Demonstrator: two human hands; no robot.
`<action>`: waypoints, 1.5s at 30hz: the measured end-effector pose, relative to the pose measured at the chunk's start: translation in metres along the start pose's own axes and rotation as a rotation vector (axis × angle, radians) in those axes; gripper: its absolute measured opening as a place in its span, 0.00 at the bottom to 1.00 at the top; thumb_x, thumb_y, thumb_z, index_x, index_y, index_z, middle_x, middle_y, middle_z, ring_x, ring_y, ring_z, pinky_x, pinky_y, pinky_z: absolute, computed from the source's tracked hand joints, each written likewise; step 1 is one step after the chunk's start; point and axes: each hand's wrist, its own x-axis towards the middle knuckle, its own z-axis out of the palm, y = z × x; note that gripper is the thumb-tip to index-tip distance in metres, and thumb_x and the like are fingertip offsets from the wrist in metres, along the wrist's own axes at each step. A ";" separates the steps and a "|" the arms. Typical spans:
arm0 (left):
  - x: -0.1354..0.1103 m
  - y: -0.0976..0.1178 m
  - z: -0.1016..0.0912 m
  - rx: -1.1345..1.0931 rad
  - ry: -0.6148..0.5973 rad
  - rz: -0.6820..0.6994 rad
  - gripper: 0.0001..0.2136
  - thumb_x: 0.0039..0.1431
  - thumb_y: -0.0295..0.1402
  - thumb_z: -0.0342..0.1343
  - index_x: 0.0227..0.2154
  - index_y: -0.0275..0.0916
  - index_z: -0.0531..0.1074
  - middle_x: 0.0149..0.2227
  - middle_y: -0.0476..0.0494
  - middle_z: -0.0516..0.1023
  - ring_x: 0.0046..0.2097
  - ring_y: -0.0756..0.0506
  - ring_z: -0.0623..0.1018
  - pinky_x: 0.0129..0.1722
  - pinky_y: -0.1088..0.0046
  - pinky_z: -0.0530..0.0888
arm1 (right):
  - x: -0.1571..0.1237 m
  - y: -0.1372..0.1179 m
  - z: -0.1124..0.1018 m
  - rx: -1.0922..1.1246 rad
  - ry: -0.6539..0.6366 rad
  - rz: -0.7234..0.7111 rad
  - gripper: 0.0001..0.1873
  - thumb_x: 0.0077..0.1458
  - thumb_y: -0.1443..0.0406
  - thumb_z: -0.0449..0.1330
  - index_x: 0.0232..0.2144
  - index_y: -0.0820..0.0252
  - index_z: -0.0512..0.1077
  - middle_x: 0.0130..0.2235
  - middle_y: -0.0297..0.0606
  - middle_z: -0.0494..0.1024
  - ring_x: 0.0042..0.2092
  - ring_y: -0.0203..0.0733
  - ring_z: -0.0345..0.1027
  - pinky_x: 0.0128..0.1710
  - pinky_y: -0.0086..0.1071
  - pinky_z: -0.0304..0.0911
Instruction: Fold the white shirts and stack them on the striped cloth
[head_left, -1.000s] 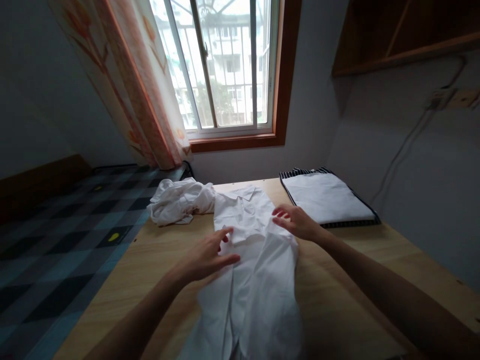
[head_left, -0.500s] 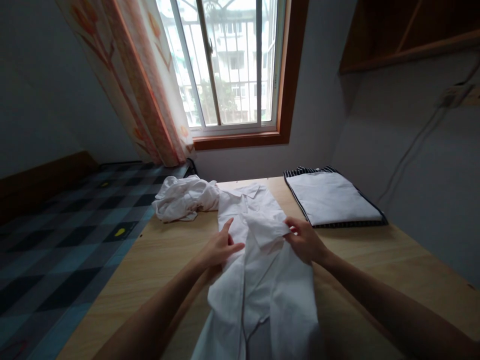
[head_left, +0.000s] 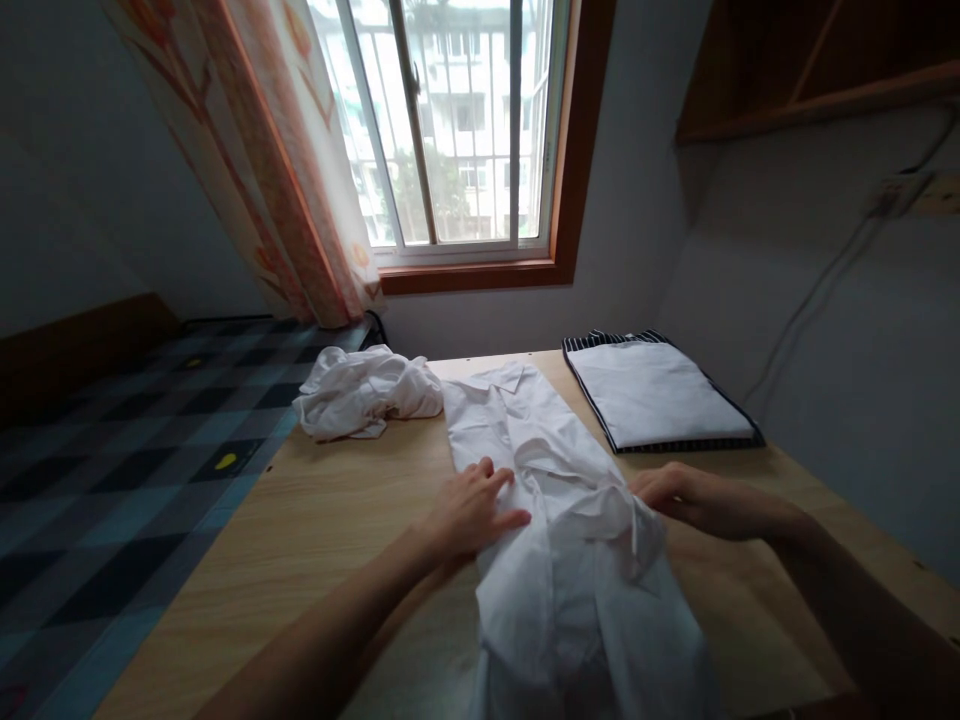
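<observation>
A white collared shirt [head_left: 525, 430] lies lengthwise on the wooden table [head_left: 337, 520], collar towards the window, its sides folded inward. My left hand [head_left: 472, 510] rests flat on the shirt's left edge with fingers stretched out. My right hand [head_left: 690, 498] is at the shirt's right edge, fingers curled against the bunched fabric of a folded sleeve [head_left: 607, 520]. Whether it grips the cloth I cannot make out.
A crumpled white garment [head_left: 360, 392] sits at the table's far left corner. A folded white cloth on a striped one [head_left: 652, 395] lies at the far right. A bed with a checked cover [head_left: 112, 470] is left of the table. Window and curtain [head_left: 300, 160] behind.
Both hands slid nearer along the shirt. The right hand moved out to the right edge, and the fabric between the hands has bunched up.
</observation>
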 end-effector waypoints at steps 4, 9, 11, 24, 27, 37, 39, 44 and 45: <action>0.012 0.005 0.008 0.021 -0.047 0.016 0.19 0.57 0.52 0.54 0.37 0.39 0.74 0.39 0.42 0.75 0.39 0.41 0.76 0.38 0.67 0.70 | 0.047 0.006 -0.007 -0.127 0.393 0.084 0.17 0.60 0.57 0.56 0.47 0.59 0.75 0.46 0.43 0.79 0.44 0.45 0.74 0.43 0.36 0.68; 0.020 0.010 0.016 0.017 -0.052 0.100 0.14 0.63 0.35 0.47 0.25 0.38 0.73 0.31 0.42 0.76 0.35 0.43 0.75 0.38 0.67 0.70 | 0.120 0.006 0.027 -0.560 0.302 0.119 0.21 0.54 0.60 0.63 0.50 0.58 0.71 0.50 0.46 0.75 0.47 0.49 0.71 0.46 0.37 0.65; 0.021 0.011 0.018 -0.026 -0.027 0.100 0.13 0.60 0.30 0.46 0.22 0.38 0.71 0.29 0.42 0.75 0.33 0.44 0.74 0.37 0.67 0.69 | 0.136 0.010 0.043 -0.689 0.274 0.167 0.10 0.58 0.64 0.58 0.42 0.59 0.74 0.44 0.46 0.77 0.46 0.48 0.72 0.43 0.35 0.64; -0.058 -0.112 -0.065 -0.565 0.594 -0.269 0.17 0.55 0.45 0.45 0.17 0.40 0.58 0.19 0.52 0.61 0.26 0.50 0.63 0.27 0.74 0.63 | 0.040 0.098 -0.041 0.421 1.499 0.206 0.12 0.39 0.57 0.62 0.24 0.59 0.69 0.25 0.29 0.70 0.27 0.35 0.62 0.26 0.27 0.58; -0.074 -0.134 -0.058 -0.367 0.450 -0.415 0.16 0.51 0.44 0.45 0.16 0.40 0.61 0.18 0.50 0.63 0.24 0.48 0.65 0.26 0.73 0.62 | 0.018 0.120 -0.045 0.436 1.402 0.451 0.11 0.38 0.57 0.61 0.22 0.59 0.69 0.24 0.32 0.70 0.26 0.37 0.63 0.25 0.30 0.58; -0.058 -0.061 -0.052 0.220 0.511 0.190 0.17 0.58 0.33 0.53 0.52 0.41 0.69 0.53 0.39 0.73 0.54 0.39 0.71 0.54 0.61 0.66 | 0.048 0.038 0.009 -0.591 0.683 -0.103 0.23 0.55 0.54 0.60 0.50 0.57 0.70 0.53 0.47 0.72 0.56 0.53 0.63 0.57 0.48 0.55; -0.045 -0.042 -0.044 0.210 0.315 0.344 0.30 0.55 0.28 0.54 0.61 0.45 0.59 0.64 0.40 0.62 0.63 0.39 0.62 0.60 0.58 0.60 | 0.055 0.020 0.028 -0.627 0.339 -0.176 0.28 0.53 0.55 0.63 0.54 0.55 0.68 0.54 0.45 0.72 0.55 0.51 0.64 0.58 0.47 0.54; -0.005 -0.021 -0.012 0.062 0.007 0.362 0.33 0.41 0.22 0.52 0.56 0.40 0.65 0.54 0.38 0.73 0.56 0.38 0.69 0.59 0.57 0.59 | 0.066 0.018 0.069 -0.651 0.161 -0.049 0.23 0.52 0.62 0.63 0.51 0.58 0.70 0.45 0.45 0.76 0.46 0.49 0.69 0.49 0.41 0.62; 0.001 -0.021 -0.007 0.026 -0.016 0.331 0.28 0.40 0.22 0.52 0.49 0.38 0.69 0.47 0.39 0.76 0.51 0.39 0.72 0.57 0.59 0.62 | 0.067 0.021 0.073 -0.633 0.183 -0.014 0.16 0.55 0.63 0.60 0.47 0.58 0.72 0.42 0.44 0.77 0.44 0.48 0.70 0.46 0.39 0.63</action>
